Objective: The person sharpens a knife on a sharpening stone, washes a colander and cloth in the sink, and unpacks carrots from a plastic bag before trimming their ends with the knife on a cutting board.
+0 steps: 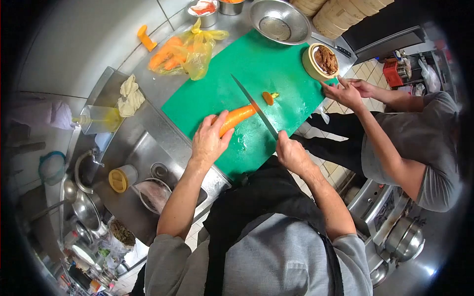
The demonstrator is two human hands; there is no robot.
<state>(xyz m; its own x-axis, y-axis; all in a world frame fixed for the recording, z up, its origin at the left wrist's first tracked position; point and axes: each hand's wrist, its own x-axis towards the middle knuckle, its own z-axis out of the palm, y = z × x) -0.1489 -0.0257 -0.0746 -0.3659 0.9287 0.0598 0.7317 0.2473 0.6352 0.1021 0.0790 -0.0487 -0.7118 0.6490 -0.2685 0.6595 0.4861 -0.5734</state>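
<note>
An orange carrot (pixel 238 117) lies on the green cutting board (pixel 197 98). My left hand (pixel 210 138) is closed round its near left end. My right hand (pixel 292 153) grips the handle of a long knife (pixel 254 105), whose blade crosses the carrot's right end. A cut-off carrot top (pixel 268 98) with a green stub lies just right of the blade. At the board's upper left, a yellow plastic bag (pixel 197 54) with more carrots rests partly on the metal counter.
A co-worker's hands (pixel 348 93) are beside a round container (pixel 312 64) of brown food at the board's right corner. Behind the board stands a metal colander (pixel 256 19). An orange peeler-like object (pixel 146 38) lies by the wall. The sink (pixel 140 163) is at left.
</note>
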